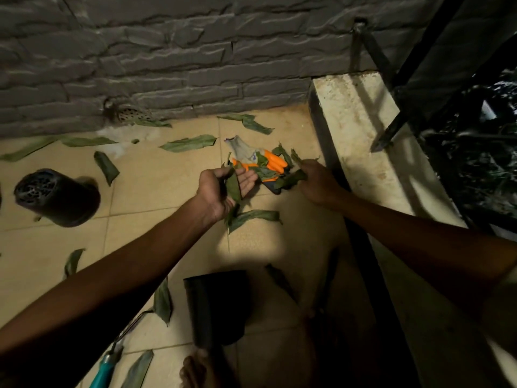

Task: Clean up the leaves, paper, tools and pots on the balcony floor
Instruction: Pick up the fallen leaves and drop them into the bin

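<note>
My left hand [221, 189] is held palm up above the tiled floor with a green leaf [233, 187] lying across the palm, thumb curled over it. My right hand [313, 183] pinches a bunch of leaves [291, 179] just right of it. Under both hands lies a grey and orange gardening glove [263, 161] with leaves over it. Several more leaves are scattered on the floor, one [254, 217] below my left wrist. A black pot [58, 197] lies on its side at left; another black pot [221, 306] lies near the bottom middle.
A teal-handled hand tool [107, 365] lies at the bottom left. A grey brick wall [167, 65] with a floor drain [131, 114] closes the far side. A raised concrete ledge [369, 141] with black railing runs along the right. A bare foot [195, 371] shows at the bottom.
</note>
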